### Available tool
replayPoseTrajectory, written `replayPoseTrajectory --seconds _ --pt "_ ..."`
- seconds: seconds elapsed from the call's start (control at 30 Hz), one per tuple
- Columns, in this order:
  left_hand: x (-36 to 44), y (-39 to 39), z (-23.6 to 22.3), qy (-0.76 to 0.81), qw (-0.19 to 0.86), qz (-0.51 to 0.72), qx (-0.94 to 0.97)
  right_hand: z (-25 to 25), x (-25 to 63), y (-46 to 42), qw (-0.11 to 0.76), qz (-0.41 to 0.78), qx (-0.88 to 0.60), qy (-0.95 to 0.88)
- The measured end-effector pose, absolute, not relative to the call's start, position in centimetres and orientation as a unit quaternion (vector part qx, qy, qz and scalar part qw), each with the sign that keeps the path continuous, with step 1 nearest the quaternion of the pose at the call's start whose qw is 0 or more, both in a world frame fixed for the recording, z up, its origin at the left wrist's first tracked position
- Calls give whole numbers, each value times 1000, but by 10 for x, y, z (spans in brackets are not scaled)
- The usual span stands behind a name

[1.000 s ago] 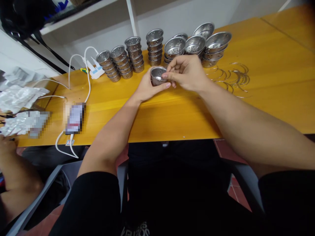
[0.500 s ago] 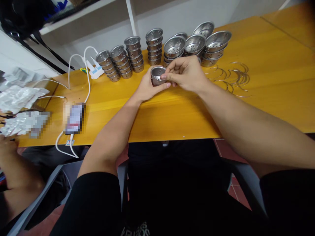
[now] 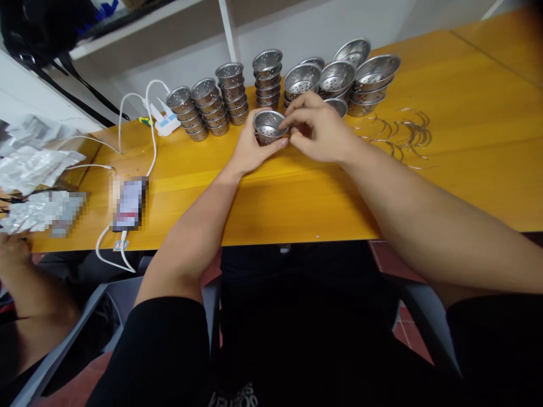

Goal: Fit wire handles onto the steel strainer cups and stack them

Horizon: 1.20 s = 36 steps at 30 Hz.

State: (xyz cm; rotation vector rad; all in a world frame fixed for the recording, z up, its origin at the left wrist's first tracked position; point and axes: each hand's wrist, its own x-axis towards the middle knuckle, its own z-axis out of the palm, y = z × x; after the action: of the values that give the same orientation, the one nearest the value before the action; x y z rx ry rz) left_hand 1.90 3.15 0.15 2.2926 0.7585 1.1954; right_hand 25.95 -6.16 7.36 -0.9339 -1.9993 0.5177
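Observation:
My left hand point(image 3: 251, 148) is wrapped round a small perforated metal strainer cup point(image 3: 268, 129), its mouth facing up toward me and its holed bottom visible. At the cup's right rim is my right hand point(image 3: 316, 127), with bent fingers; the index fingertip reaches over the rim and the thumb lies just outside it. Whether a thin part is also pinched there is too small to tell. Behind my right hand, another metal cup point(image 3: 338, 106) shows in part. Thin curved metal wires point(image 3: 407, 133) lie loose on the table to the right of my right hand.
Stacks of small perforated cups point(image 3: 206, 104) line the back of the yellow table point(image 3: 297, 209). Wider perforated bowls point(image 3: 375, 73) are stacked right of them. A phone point(image 3: 129, 203) with white cables and a power strip point(image 3: 167, 123) lie left. Another person's arm point(image 3: 34, 299) is at far left.
The cup has tilted more toward me and shifted slightly left. My right thumb has moved from over the cup's inside to outside the rim, and the right fingers have opened a little.

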Motion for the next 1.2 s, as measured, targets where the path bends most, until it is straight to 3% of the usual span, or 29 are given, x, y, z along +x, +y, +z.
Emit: replayPoseTrajectory --seconds 0.43,0.7,1.0,1.2 --pt "23 26 2 231 231 440 836 62 264 -51 412 168 -306 -841" --pt "16 28 0 264 309 438 802 100 322 -44 498 28 -356 -790" --pt "7 32 1 313 275 442 794 104 386 -23 354 45 -399 -845" --pt "6 27 5 322 270 440 793 86 386 -2 314 31 -455 -832"
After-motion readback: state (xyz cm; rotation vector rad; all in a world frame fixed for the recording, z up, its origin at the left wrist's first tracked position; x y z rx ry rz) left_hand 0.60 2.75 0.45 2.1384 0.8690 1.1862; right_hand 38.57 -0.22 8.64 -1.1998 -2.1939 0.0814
